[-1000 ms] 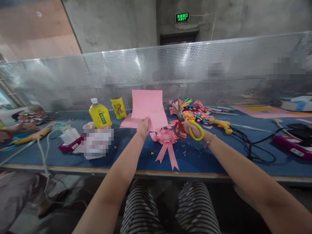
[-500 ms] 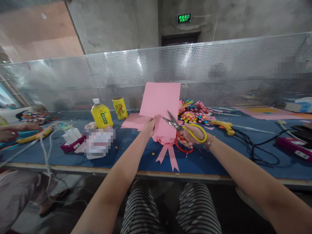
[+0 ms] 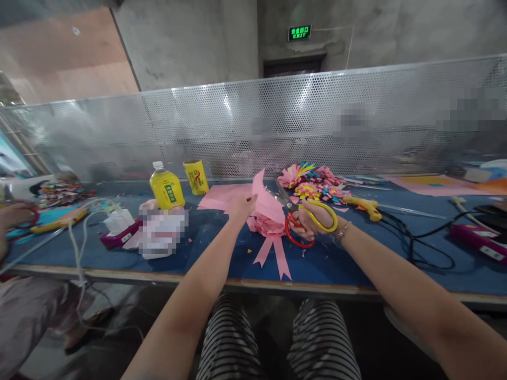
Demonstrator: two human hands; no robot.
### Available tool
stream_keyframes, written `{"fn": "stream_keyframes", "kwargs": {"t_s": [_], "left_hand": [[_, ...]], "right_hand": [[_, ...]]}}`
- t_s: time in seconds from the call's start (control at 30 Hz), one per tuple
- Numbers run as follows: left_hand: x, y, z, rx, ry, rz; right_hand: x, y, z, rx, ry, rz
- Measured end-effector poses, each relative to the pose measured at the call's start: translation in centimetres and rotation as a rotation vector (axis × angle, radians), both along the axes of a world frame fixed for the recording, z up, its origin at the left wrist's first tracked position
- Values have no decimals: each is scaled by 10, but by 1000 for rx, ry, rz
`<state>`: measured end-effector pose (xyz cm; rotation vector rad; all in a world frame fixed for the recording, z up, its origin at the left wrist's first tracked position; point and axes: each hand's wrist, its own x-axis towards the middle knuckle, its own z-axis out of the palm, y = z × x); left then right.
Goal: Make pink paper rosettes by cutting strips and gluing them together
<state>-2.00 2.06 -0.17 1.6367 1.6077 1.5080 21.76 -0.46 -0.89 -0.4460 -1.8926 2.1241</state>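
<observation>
My left hand (image 3: 241,208) pinches a sheet of pink paper (image 3: 270,205), which is tipped low with one part curling upward. In my right hand (image 3: 316,217) are scissors (image 3: 335,217) with one yellow and one red handle loop. Their blades are parted and point toward the pink paper, close to its right side. Below both hands, a crumpled pink paper rosette (image 3: 267,228) lies on the table, and two notched ribbon tails (image 3: 280,257) hang from it toward me. More pink paper (image 3: 216,196) lies flat just behind my left hand.
Paper flowers (image 3: 311,184) are piled behind the scissors. A yellow glue gun (image 3: 366,206) with a black cord lies to the right. On the left stand a bottle of yellow liquid (image 3: 167,187) and a yellow can (image 3: 196,178). Another person's hand (image 3: 16,216) works at far left.
The pink sheet, upright half a second ago, has dropped and folded down in front of my left hand. My left hand has shifted slightly left and down; the scissors stay nearly in place.
</observation>
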Motion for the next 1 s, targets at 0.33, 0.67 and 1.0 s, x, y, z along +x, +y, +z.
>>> {"fn": "stream_keyframes", "kwargs": {"t_s": [0.33,0.67,1.0], "left_hand": [[19,-13,9,5,-526,-519],[22,-17,14,-37,-749,-542],[-10,12,2,114,-237,-27]], "right_hand": [[-2,-2,0,20,-37,-8],[-4,-3,2,19,-50,0],[-4,-5,4,-31,-74,-23]]}}
